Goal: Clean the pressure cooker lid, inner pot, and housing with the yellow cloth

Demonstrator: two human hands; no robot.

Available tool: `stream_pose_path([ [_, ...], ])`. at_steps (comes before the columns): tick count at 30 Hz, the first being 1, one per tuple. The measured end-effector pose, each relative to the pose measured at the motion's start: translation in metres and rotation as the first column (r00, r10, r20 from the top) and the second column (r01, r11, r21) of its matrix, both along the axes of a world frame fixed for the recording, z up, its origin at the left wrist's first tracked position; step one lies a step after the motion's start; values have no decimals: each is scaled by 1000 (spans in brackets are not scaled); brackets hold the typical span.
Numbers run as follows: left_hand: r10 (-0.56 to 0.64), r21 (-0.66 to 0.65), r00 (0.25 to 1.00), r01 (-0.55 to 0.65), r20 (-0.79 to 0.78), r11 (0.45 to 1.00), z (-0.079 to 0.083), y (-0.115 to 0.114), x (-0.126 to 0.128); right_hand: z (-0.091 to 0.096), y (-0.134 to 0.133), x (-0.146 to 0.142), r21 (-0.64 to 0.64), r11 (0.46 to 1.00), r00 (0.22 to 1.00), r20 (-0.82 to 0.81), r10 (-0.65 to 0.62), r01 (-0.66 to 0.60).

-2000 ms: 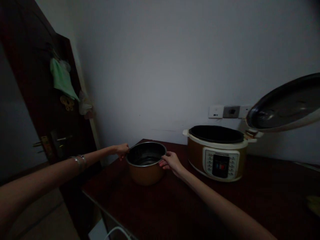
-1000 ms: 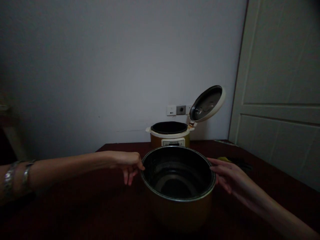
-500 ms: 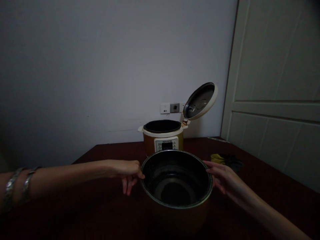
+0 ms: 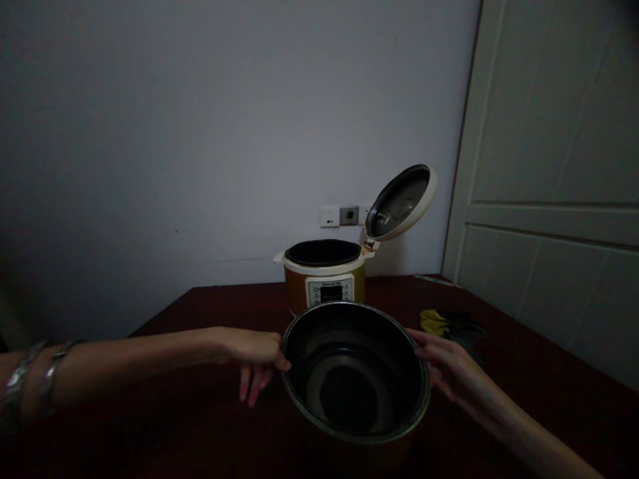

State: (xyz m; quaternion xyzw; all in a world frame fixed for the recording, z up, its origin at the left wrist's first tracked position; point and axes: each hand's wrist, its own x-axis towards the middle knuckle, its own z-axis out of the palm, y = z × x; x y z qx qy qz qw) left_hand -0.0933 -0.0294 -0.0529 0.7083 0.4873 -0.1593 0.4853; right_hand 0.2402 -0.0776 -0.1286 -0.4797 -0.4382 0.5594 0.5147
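A dark inner pot (image 4: 349, 399) with a pale rim is held between my two hands, its opening tipped toward me and its bottom visible inside. My left hand (image 4: 262, 359) pinches the left rim, thumb over the edge, the other fingers curled outside. On the right side, my right hand (image 4: 444, 362) grips the rim with its thumb near the edge and its fingers against the outer wall. Behind the pot stands an electric cooker (image 4: 324, 283) with a control panel; its round lid (image 4: 402, 203) is raised to the right. The pot's underside is too dark to make out.
The dark red table (image 4: 224, 303) reaches back to the wall. A yellow and dark cloth-like bundle (image 4: 449, 324) lies on it at the right. Wall sockets (image 4: 344, 215) are behind the cooker, and a pale panelled door (image 4: 549, 266) stands at the right.
The pot's near rim has come lower and toward me, and the opening is tipped further my way. Both hands have moved slightly down with it. The cooker stays put.
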Motion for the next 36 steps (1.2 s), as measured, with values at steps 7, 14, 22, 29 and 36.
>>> stream_pose_path([
  [7,-115,-72,978,104,-173,992,14,5,8,-13,15,16,-59,997,985,167,54,-45],
  [14,-293,-10,868,316,-401,949,44,25,26,-32,66,103,453,889,420,796,-436,63],
  [22,-308,49,917,331,-254,943,72,83,61,-58,132,154,376,924,54,926,-373,-73],
  [29,-216,324,948,133,235,937,44,102,60,-66,141,148,151,988,54,987,-150,-30],
  [36,-185,467,811,-119,554,876,30,103,45,-77,148,154,117,992,16,993,-117,41],
])
